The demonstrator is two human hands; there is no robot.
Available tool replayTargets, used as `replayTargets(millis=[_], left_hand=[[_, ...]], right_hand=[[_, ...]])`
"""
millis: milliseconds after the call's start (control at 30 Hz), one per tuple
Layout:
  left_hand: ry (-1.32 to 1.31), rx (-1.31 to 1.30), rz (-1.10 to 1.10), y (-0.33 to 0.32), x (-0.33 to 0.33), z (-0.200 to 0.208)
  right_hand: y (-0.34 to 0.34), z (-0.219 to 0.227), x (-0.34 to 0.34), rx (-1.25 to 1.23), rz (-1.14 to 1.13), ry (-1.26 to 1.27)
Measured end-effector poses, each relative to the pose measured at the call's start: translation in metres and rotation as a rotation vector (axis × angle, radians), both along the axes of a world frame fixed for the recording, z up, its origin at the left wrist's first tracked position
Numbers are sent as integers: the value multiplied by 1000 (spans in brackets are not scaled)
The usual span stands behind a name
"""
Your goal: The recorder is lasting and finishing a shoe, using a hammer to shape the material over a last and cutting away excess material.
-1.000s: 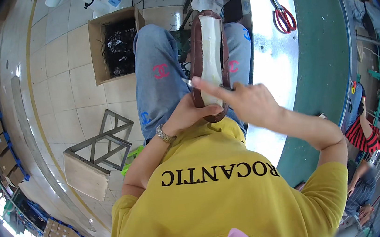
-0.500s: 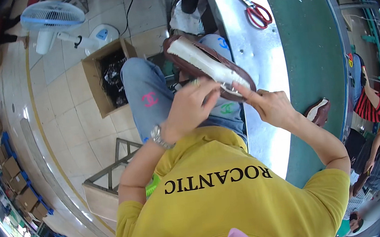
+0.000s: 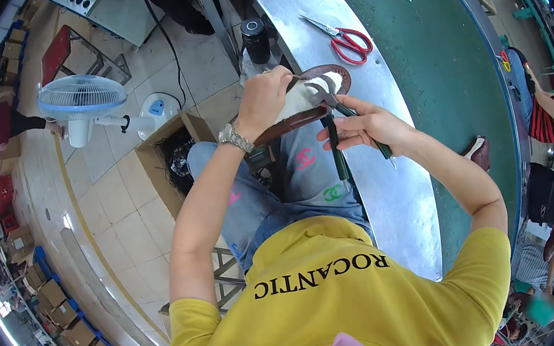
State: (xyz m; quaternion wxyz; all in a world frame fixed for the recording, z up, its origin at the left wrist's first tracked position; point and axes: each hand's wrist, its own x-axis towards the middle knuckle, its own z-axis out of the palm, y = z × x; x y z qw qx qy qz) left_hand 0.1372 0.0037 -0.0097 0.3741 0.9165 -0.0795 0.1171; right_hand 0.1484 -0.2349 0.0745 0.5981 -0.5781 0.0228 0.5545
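Steadying left hand (image 3: 267, 99): fingers closed round the brown shoe (image 3: 296, 102), which is tilted, white underside showing, over the jeans (image 3: 303, 163) and the edge of the metal bench strip (image 3: 386, 167).
Right hand (image 3: 381, 128): fingers loosely round the dark-handled pliers (image 3: 328, 97), whose handles stand apart.
Pliers' head: at the shoe's right end; whether it pinches the edge is hard to tell at this size.
Slip risk: a shallow bite could make the head skid and mark the brown edge; a weak left grip could let the shoe twist.
Red-handled scissors (image 3: 342, 41): on the bench strip just beyond the shoe, where a wide swing could knock them.
Left-side surroundings: black flask (image 3: 255, 42), cardboard box (image 3: 154, 170) and fan (image 3: 81, 99), apart from the pliers.
Green surface (image 3: 419, 40): bears a second shoe (image 3: 479, 153) near the right forearm, which a careless elbow might nudge.
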Motion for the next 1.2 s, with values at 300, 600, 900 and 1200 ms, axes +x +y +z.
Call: replayTargets(millis=[300, 600, 900, 1200], left_hand=[[-16, -155, -102, -3, 3, -5], [391, -235, 53, 25, 32, 6], [196, -45, 37, -9, -33, 16], [-48, 122, 244, -44, -55, 1]], right_hand=[[14, -2, 1, -44, -97, 23], [36, -11, 31, -105, 68, -309], [30, 0, 61, -319, 543, -606], [42, 18, 18, -492, 472, -660]])
